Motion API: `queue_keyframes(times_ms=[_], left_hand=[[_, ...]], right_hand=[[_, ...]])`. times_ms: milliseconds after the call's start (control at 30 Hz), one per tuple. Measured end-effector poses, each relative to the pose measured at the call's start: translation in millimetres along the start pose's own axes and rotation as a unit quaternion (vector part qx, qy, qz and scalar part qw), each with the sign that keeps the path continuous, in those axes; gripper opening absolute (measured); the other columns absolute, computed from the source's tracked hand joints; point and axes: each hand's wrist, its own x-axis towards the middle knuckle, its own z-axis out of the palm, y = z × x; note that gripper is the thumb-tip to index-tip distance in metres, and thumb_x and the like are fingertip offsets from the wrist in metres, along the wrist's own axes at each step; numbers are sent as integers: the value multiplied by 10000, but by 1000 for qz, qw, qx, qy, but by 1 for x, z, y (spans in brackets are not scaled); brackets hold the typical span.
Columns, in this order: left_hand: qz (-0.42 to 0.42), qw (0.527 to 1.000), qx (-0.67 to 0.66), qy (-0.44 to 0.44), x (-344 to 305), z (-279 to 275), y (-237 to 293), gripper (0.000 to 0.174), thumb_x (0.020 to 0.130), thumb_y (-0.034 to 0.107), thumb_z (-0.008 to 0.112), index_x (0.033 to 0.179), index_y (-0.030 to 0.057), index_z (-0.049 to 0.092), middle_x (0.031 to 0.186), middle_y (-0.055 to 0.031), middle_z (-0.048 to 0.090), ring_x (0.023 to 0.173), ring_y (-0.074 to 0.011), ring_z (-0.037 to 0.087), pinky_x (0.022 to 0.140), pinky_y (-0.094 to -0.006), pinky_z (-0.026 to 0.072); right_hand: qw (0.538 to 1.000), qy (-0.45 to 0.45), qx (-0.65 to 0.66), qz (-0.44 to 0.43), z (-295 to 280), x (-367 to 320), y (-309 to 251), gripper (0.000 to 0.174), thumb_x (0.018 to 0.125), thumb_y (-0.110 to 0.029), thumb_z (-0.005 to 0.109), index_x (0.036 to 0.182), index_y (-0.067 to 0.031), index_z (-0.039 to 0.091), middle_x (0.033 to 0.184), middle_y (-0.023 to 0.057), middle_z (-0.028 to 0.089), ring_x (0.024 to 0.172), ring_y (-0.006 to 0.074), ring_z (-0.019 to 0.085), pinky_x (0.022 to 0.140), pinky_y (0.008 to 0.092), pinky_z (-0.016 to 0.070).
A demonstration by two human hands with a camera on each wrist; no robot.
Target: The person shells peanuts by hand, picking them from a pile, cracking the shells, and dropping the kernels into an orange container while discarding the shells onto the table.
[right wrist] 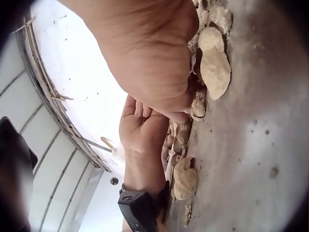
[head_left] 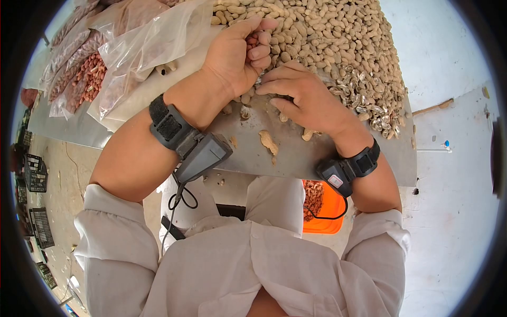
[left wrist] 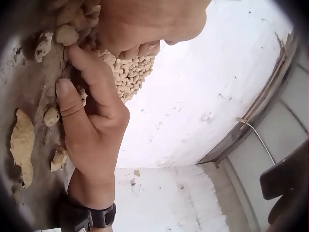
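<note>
My left hand [head_left: 232,58] is at the front edge of the peanut pile, its fingers curled over red shelled peanut kernels [head_left: 252,41] held in the palm. Close to its right, my right hand [head_left: 301,95] reaches low over the metal tabletop with palm down. In the left wrist view, the right hand [left wrist: 94,113] has thumb and index finger apart, the index fingertip right at an unshelled peanut [left wrist: 66,35]. A pale bit of shell shows partly behind the thumb. Loose unshelled peanuts [right wrist: 215,65] lie by the right hand in the right wrist view.
A large heap of unshelled peanuts [head_left: 327,31] covers the back of the table [head_left: 243,158]. Empty split shells [head_left: 364,103] gather at right. Clear plastic bags of red kernels [head_left: 87,79] stand at left. Below the table edge is an orange basin [head_left: 327,224] with red kernels.
</note>
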Motion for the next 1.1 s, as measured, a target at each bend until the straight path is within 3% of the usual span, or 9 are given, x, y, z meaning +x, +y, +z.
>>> queue_keyframes(times_ms=[100,200,300,400,600,900,1100], left_hand=[[-1,1000,-4,3,1,-1,0,251,922,192,454,1014,-28,533,651,14,434,490,-58,313,436,-193,257],[12,999,37,-3,1,-1,-1,208,905,165,493,996,-13,550,651,20,436,484,-54,314,435,-189,255],[-12,994,105,-28,-1,-2,-3,162,872,134,556,966,5,582,651,32,448,484,-45,321,433,-189,254],[-27,986,162,-29,-6,5,-8,146,844,120,606,946,17,613,655,42,471,489,-38,331,431,-193,253],[1,972,230,-48,-10,11,-12,158,825,109,636,954,19,632,715,29,553,517,-36,375,444,-187,269],[53,955,285,-67,-11,10,-15,117,801,95,660,899,34,641,759,10,591,547,-28,407,461,-167,277],[77,949,293,-92,-11,10,-16,107,785,92,678,871,43,638,771,1,608,558,-23,422,464,-156,282]], right_hand=[[999,44,19,3,3,-1,3,207,699,-56,633,905,-79,646,888,73,599,854,279,525,783,351,447],[988,111,82,71,-3,-1,1,172,714,-42,641,884,-63,635,821,54,609,761,220,573,712,302,468],[930,189,249,194,-4,-6,4,100,765,-15,626,861,-42,625,787,13,615,716,115,580,668,230,463],[874,257,372,181,-12,-5,0,58,806,5,603,850,-26,626,816,-7,611,746,47,551,667,190,452],[892,284,318,149,-12,-7,8,119,802,5,619,919,-17,624,789,6,616,719,49,552,636,179,454],[800,323,480,160,-12,-10,12,180,802,-47,641,974,7,638,825,30,645,730,79,588,647,203,480],[888,279,325,166,-12,-9,8,202,847,-92,593,1013,15,634,852,62,654,757,101,606,691,212,493]])
